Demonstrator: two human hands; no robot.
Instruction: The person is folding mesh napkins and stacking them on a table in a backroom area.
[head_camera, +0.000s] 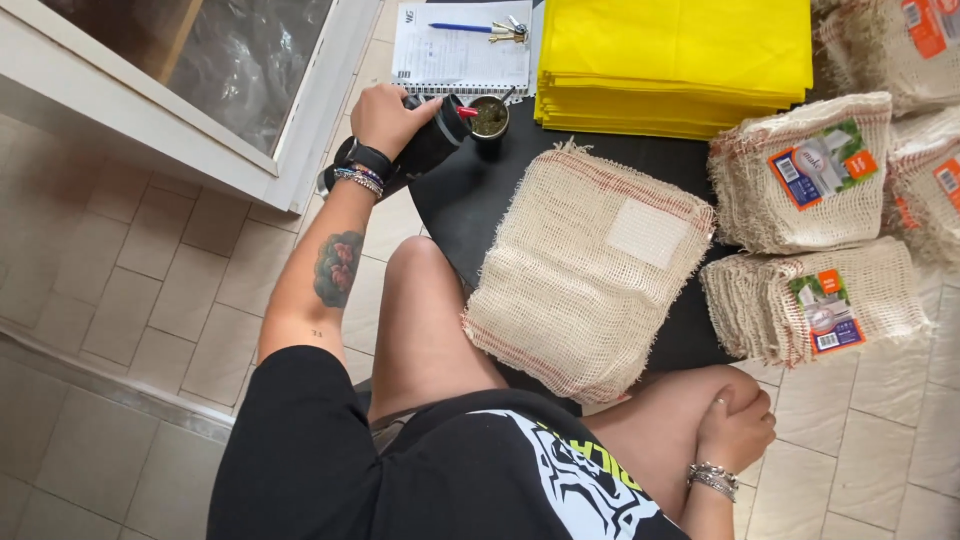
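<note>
Fingers of my left hand are wrapped tight around a black thermos, tipped with its spout over the small dark cup of green herb in the upper middle of the frame. My right hand rests curled on my knee at lower right, holding nothing (bracelets on that wrist). A stack of coarse mesh cloths lies on the black table at center. Folded yellow cloths sit above it, labelled mesh bundles to the right, a notebook with a blue pen at top.
</note>
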